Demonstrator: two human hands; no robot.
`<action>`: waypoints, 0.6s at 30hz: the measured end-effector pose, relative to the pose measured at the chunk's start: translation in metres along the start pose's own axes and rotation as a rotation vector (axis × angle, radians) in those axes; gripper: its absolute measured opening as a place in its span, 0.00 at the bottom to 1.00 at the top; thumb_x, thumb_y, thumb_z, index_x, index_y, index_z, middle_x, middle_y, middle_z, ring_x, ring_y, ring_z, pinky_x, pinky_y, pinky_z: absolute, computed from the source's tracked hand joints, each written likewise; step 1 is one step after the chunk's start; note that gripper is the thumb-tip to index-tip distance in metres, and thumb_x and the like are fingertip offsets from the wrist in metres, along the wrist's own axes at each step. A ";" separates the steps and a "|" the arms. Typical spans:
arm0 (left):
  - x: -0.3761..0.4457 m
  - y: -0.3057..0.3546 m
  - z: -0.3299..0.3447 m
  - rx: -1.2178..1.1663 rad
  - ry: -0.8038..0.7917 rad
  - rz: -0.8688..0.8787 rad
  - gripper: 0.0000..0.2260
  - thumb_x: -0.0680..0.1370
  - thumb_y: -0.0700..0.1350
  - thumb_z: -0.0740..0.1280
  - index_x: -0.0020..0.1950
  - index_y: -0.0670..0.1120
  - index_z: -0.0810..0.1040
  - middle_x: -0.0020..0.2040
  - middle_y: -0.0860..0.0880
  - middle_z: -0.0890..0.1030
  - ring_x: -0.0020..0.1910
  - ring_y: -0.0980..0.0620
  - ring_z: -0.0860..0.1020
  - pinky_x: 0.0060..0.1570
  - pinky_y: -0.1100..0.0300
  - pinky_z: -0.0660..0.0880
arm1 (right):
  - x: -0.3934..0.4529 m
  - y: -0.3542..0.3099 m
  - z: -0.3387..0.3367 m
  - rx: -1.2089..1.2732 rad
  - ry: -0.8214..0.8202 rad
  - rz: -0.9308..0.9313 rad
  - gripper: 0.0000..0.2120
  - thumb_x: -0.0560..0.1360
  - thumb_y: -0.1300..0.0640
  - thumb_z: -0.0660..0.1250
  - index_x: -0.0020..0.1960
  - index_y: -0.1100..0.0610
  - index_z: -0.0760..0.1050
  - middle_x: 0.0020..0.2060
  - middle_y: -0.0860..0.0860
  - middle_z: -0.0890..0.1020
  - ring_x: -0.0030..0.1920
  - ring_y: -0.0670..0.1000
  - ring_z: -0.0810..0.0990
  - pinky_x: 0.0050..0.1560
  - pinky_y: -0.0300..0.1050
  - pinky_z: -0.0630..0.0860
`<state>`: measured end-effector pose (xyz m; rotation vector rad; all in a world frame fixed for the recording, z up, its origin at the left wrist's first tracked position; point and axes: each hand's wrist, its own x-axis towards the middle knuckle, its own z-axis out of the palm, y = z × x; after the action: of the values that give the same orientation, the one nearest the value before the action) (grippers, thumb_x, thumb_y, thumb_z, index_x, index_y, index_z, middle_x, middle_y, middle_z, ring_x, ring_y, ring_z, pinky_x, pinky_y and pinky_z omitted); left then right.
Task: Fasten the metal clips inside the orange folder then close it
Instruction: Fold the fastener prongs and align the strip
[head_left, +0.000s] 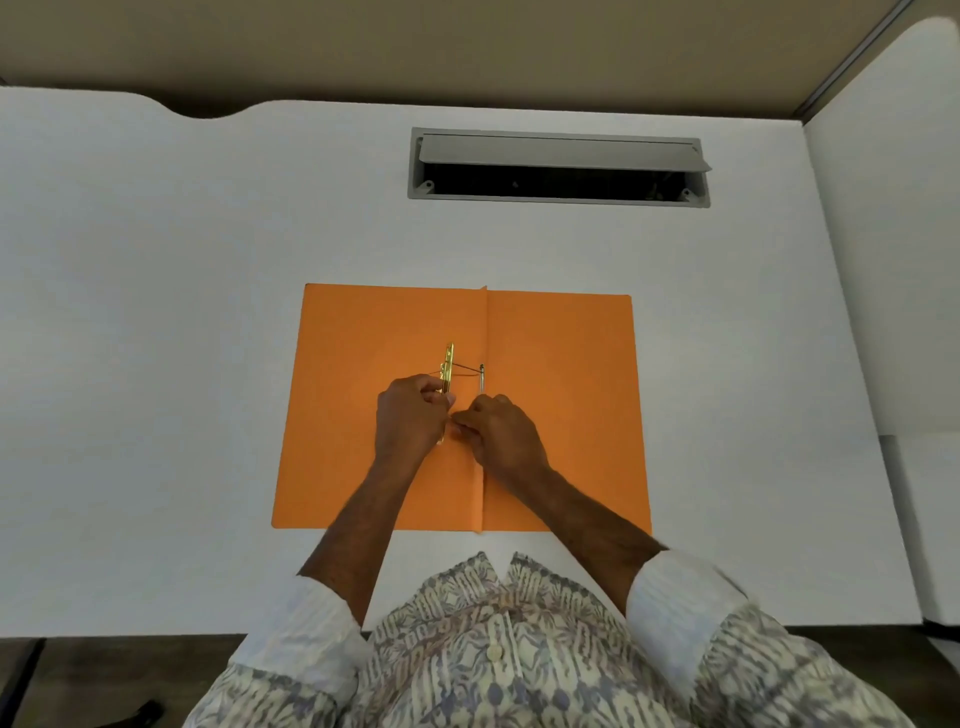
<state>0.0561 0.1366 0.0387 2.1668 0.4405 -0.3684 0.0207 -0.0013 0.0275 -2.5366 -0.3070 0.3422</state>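
An orange folder (561, 395) lies open and flat on the white desk, spine crease running away from me. A gold metal clip bar (448, 364) stands just left of the crease, with a thin prong (481, 376) beside it and a wire-like strip joining them. My left hand (410, 421) pinches the lower part of the gold bar. My right hand (501, 436) sits against the crease, fingertips closed on the lower prong, which the fingers mostly hide.
The white desk (156, 312) has a grey cable tray (558, 169) with its flap open at the back. A white divider panel (883, 260) rises on the right. The desk's near edge runs just below the folder, by my patterned shirt.
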 end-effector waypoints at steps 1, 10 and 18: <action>0.000 0.001 0.001 -0.002 -0.004 0.003 0.09 0.73 0.42 0.74 0.53 0.45 0.85 0.38 0.52 0.82 0.37 0.58 0.79 0.35 0.72 0.69 | -0.001 0.002 -0.001 0.001 -0.006 -0.005 0.10 0.79 0.60 0.64 0.55 0.57 0.83 0.45 0.59 0.82 0.45 0.62 0.75 0.42 0.56 0.74; -0.001 0.000 0.003 0.006 -0.017 0.016 0.08 0.74 0.43 0.74 0.53 0.45 0.85 0.40 0.51 0.82 0.39 0.60 0.79 0.37 0.71 0.70 | -0.004 0.002 -0.004 -0.004 -0.008 0.007 0.11 0.80 0.59 0.63 0.58 0.56 0.82 0.45 0.59 0.81 0.45 0.62 0.75 0.43 0.55 0.73; -0.004 0.004 0.003 0.011 -0.021 0.015 0.09 0.73 0.42 0.74 0.53 0.44 0.85 0.42 0.48 0.84 0.42 0.54 0.81 0.40 0.66 0.71 | -0.005 0.004 -0.005 -0.022 -0.023 -0.012 0.11 0.81 0.56 0.63 0.57 0.56 0.82 0.45 0.58 0.81 0.46 0.62 0.74 0.43 0.56 0.73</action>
<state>0.0543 0.1310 0.0412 2.1736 0.4112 -0.3863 0.0177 -0.0083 0.0299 -2.5529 -0.3359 0.3653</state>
